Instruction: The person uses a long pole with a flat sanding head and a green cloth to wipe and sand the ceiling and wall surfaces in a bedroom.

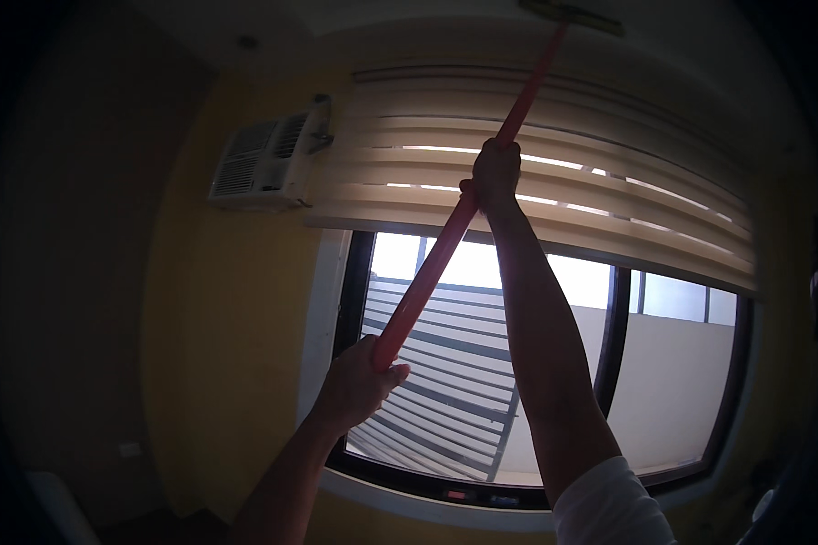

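A long red pole [424,283] slants up and away across the view, toward the ceiling. At its far end is a flat, wide yellowish-green head [573,15], held up against or close to the ceiling; whether it touches, I cannot tell. My left hand [359,381] is closed round the pole's near end. Farther up, my right hand [497,173] grips the same pole, with that arm stretched up in front of the window [554,363]. Shadow hides the details of the head, so its exact kind does not show.
Behind the pole, a striped beige blind [409,163] covers the window's upper part. A white air conditioner [262,159] juts from the yellow wall [218,318] at the left. Small objects [459,496] lie along the window's lower edge. A slatted fence [436,363] stands outside.
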### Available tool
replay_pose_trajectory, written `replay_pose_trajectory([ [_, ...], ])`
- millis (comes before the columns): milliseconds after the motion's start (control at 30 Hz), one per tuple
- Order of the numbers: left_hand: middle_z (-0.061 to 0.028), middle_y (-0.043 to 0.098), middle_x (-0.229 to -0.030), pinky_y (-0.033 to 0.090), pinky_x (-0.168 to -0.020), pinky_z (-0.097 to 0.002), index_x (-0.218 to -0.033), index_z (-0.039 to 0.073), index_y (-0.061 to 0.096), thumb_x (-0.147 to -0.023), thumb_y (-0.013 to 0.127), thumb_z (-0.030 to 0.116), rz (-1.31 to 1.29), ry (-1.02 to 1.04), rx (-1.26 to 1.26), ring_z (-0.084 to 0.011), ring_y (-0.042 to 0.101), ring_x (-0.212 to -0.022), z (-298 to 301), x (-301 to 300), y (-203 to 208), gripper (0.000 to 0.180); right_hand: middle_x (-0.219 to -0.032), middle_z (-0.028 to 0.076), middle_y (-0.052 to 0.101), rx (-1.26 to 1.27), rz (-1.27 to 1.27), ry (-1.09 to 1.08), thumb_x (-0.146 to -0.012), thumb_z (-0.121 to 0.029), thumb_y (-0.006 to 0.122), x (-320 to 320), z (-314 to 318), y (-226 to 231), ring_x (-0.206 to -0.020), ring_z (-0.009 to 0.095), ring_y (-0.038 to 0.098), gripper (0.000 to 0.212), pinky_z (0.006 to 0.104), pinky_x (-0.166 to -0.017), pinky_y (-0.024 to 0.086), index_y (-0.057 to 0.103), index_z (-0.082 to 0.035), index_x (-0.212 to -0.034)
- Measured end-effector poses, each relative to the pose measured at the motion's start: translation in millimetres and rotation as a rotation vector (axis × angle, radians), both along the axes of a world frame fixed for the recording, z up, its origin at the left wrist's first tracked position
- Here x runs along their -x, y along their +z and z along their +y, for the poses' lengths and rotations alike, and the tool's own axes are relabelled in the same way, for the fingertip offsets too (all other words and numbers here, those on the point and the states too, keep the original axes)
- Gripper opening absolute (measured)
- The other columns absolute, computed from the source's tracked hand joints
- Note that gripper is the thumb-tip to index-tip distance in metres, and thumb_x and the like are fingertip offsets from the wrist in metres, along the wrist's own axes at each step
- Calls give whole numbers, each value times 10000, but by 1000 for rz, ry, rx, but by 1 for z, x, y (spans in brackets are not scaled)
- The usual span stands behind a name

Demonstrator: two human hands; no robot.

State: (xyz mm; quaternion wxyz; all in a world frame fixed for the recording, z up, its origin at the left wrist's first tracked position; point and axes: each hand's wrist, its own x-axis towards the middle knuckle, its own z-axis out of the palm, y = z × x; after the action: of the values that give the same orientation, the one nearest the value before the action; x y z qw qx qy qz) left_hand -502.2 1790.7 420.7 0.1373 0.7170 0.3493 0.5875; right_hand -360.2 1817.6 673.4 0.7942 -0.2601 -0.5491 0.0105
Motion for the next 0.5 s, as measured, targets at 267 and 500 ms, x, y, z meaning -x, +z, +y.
replay_pose_trajectory([
  [267, -62, 530, -664, 443, -498, -303, -908, 46, 510, -776, 622, 142, -120, 63, 84, -146, 545, -525, 36, 56, -25, 198, -768, 162, 558, 17, -70, 26, -910, -264, 331, 79, 55, -24, -521, 271, 606, 285, 355, -407, 533, 336, -44, -1091],
  [500, 10, 436, -577, 347, -344, -222, -856, 72, 428, -752, 582, 36, -312, 24, 106, -65, 419, -392, 79, 108, -57, 189, -758, 195, 586, 100, -185, 46, -904, -287, 347, 164, 112, -39, -641, 345, 628, 282, 443, -532, 518, 323, -95, -1109],
])
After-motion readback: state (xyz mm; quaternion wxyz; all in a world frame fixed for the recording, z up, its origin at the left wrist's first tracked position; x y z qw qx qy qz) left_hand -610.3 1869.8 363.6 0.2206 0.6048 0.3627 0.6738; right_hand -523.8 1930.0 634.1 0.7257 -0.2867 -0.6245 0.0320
